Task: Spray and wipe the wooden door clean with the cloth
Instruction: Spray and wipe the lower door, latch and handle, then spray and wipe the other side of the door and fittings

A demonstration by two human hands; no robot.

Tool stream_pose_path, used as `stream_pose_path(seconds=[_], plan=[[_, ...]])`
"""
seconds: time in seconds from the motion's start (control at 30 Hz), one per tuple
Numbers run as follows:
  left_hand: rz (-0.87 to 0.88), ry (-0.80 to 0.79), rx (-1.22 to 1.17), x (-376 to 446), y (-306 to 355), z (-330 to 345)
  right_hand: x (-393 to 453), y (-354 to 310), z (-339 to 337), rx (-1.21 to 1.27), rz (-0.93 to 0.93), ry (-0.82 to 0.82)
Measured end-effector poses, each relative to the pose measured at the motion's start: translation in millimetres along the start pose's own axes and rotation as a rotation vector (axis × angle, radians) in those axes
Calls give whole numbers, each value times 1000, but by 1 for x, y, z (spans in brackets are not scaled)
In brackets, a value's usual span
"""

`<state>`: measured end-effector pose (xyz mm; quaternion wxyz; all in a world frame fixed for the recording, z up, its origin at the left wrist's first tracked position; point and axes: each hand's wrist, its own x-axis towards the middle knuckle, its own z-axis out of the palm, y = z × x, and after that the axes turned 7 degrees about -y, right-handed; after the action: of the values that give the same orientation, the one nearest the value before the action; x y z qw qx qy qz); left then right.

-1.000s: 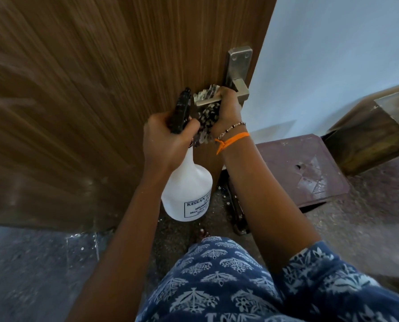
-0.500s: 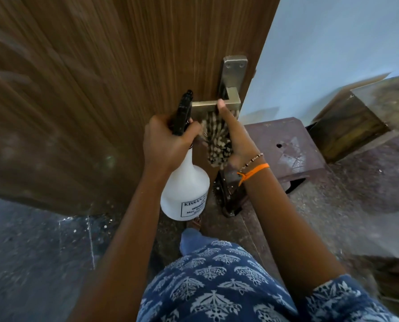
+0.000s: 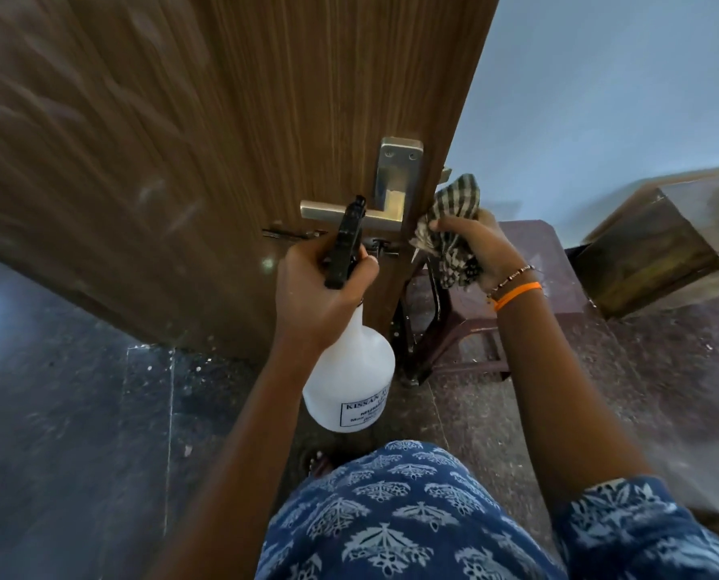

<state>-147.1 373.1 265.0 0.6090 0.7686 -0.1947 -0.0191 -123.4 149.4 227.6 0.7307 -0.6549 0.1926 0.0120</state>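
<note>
Fingers of the right hand (image 3: pixel 481 249) bunch the checked cloth (image 3: pixel 454 211) against the wooden door (image 3: pixel 265 119) edge, just right of the metal handle (image 3: pixel 351 214); left hand (image 3: pixel 320 288) grips the spray bottle (image 3: pixel 349 383) below that handle.

The only words were on the white spray bottle (image 3: pixel 349 383). It had a small label (image 3: pixel 366 414) with a thin black box around it, low on its side. The top line of the label said "KISSAN" in black capital letters, and more letters came after it, but they curved out of sight. The lines below it were too small and blurry to read. Nothing else in view had any words, numbers or signs.
</note>
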Motion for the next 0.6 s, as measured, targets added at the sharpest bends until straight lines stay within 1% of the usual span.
stream_pose_path(seconds=[0.17, 0.27, 0.37, 0.5, 0.6], plan=[[-85, 97, -28, -37, 7, 34, -5, 1, -14, -96, -37, -173], [-121, 176, -64, -60, 10, 59, -17, 2, -16, -169, -26, -313], [-155, 307, -70, -85, 15, 81, -33, 4, -17, -224, -25, -488], [-84, 446, -82, -120, 19, 94, -52, 11, -8, -274, -15, -739], [-83, 539, -6, -150, 25, 96, -69, 22, 7, -261, 10, -927]])
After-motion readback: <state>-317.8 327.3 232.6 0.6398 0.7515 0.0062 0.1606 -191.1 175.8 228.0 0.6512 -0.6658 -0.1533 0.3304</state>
